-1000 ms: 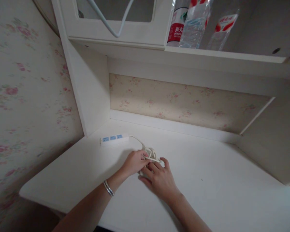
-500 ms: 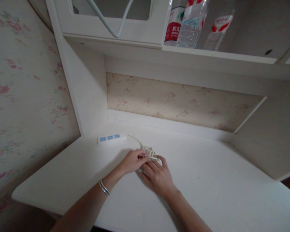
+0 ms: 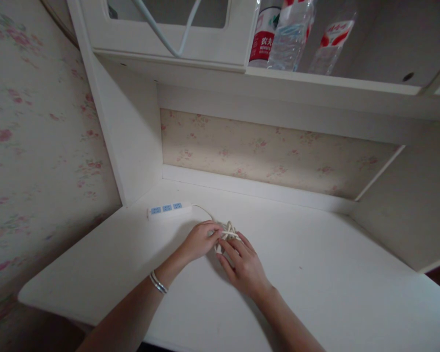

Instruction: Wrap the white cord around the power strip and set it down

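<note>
A bundled white power cord lies on the white desk between my hands. My left hand pinches a strand at the bundle's left side, thumb and fingers pressed together. From the right, my right hand is wrapped round the bundle, with its fingers over the coils. A white piece, perhaps the plug, peeks out below the fingers; its shape is partly hidden. The cord runs back and left to a white power strip with blue socket faces, which lies flat.
The white desk reaches right and forward. A cabinet shelf overhead carries several plastic bottles. A pale cable hangs before the cabinet door. White side panels and a flowered wall bound the space.
My left hand has shifted slightly up, and its fingers have closed more. The right hand's fingers have spread a little on the bundle, exposing the white piece below. The power strip has stayed put.
</note>
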Demonstrator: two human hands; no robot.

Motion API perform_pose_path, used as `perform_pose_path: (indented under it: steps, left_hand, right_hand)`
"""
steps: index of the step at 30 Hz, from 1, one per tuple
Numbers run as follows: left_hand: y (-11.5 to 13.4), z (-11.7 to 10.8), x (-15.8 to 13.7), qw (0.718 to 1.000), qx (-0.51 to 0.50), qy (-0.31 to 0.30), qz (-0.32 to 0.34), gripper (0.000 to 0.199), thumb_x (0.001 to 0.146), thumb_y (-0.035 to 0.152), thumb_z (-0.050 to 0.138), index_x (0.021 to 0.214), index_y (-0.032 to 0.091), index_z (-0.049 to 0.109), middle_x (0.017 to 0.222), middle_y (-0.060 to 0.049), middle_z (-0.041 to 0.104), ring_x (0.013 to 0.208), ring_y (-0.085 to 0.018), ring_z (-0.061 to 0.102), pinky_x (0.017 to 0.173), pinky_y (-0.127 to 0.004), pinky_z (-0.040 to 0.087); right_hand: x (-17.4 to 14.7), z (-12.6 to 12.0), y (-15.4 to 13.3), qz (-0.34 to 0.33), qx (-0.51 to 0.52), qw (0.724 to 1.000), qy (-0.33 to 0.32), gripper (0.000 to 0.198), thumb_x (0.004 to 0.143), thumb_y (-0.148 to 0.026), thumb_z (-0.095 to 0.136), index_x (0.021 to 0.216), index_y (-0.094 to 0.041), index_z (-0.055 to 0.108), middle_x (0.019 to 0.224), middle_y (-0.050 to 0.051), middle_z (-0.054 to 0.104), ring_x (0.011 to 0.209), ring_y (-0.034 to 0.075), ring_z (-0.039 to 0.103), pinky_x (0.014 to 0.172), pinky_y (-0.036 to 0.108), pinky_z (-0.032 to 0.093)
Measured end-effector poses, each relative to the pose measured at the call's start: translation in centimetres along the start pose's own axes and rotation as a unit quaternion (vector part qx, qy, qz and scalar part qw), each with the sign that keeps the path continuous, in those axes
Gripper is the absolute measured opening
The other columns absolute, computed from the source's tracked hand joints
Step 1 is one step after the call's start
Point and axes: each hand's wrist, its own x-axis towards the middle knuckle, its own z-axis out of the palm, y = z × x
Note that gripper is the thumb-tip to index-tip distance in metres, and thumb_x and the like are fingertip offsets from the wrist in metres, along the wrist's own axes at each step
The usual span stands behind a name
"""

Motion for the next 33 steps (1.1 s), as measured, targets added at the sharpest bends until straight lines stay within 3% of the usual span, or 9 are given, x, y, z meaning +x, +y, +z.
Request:
perform_pose_path:
  steps: [10, 15, 19, 21, 27, 33]
  left_hand:
    - [0.1, 0.0, 0.0, 0.998, -0.058, 0.007, 0.004, 0.021, 0.084, 0.028, 0.053, 0.092, 0.017, 0.068, 0.090, -0.005, 0.066, 0.086, -0.016, 0.060, 0.081, -0.026, 0.045]
    - [0.2, 0.1, -0.2, 0.997, -0.066, -0.028, -0.004, 0.024, 0.077, 0.031, 0.064, 0.096, 0.017, 0.067, 0.094, -0.006, 0.065, 0.089, -0.017, 0.060, 0.082, -0.026, 0.045]
    - [0.4, 0.4, -0.4, 0.998, -0.051, -0.023, 0.008, 0.022, 0.075, 0.026, 0.066, 0.096, 0.018, 0.067, 0.095, -0.004, 0.066, 0.089, -0.017, 0.059, 0.083, -0.025, 0.044]
    - [0.5, 0.5, -0.5, 0.998, -0.052, -0.021, 0.006, 0.019, 0.076, 0.024, 0.064, 0.094, 0.018, 0.068, 0.093, -0.004, 0.067, 0.088, -0.016, 0.060, 0.082, -0.025, 0.044]
    - [0.6, 0.5, -0.6, 0.999, -0.030, -0.033, 0.018, 0.017, 0.079, 0.024, 0.060, 0.092, 0.019, 0.070, 0.090, -0.003, 0.069, 0.086, -0.016, 0.061, 0.080, -0.025, 0.044]
    - [0.3, 0.4, -0.7, 0.998, -0.025, -0.061, 0.020, 0.015, 0.079, 0.022, 0.061, 0.089, 0.019, 0.072, 0.088, -0.004, 0.069, 0.083, -0.015, 0.062, 0.077, -0.023, 0.046]
  right_hand:
    - [-0.3, 0.4, 0.5, 0.054, 0.039, 0.997, 0.037, 0.039, 0.087, -0.023, 0.050, 0.126, -0.024, 0.050, 0.110, 0.009, 0.061, 0.103, 0.021, 0.057, 0.099, 0.044, 0.043]
    - [-0.6, 0.7, 1.2, 0.149, 0.055, 0.987, 0.035, 0.027, 0.089, -0.029, 0.047, 0.115, -0.024, 0.056, 0.102, 0.008, 0.062, 0.087, 0.018, 0.061, 0.075, 0.030, 0.051]
    - [-0.9, 1.2, 1.7, 0.272, 0.034, 0.961, 0.032, 0.031, 0.085, -0.045, 0.052, 0.102, -0.020, 0.053, 0.075, 0.002, 0.061, 0.060, 0.015, 0.057, 0.056, 0.026, 0.045]
    - [-0.8, 1.3, 1.7, 0.294, 0.023, 0.955, 0.038, 0.036, 0.085, -0.048, 0.051, 0.107, -0.019, 0.051, 0.077, 0.001, 0.062, 0.060, 0.014, 0.056, 0.055, 0.026, 0.043]
    - [-0.4, 0.8, 2.1, 0.247, -0.051, 0.966, 0.053, 0.049, 0.084, -0.047, 0.051, 0.127, -0.022, 0.045, 0.093, 0.006, 0.060, 0.085, 0.021, 0.057, 0.081, 0.039, 0.040]
    - [-1.1, 0.6, 4.3, 0.188, 0.002, 0.982, -0.003, 0.056, 0.078, -0.042, 0.059, 0.131, -0.028, 0.046, 0.107, 0.009, 0.051, 0.098, 0.024, 0.051, 0.084, 0.040, 0.042]
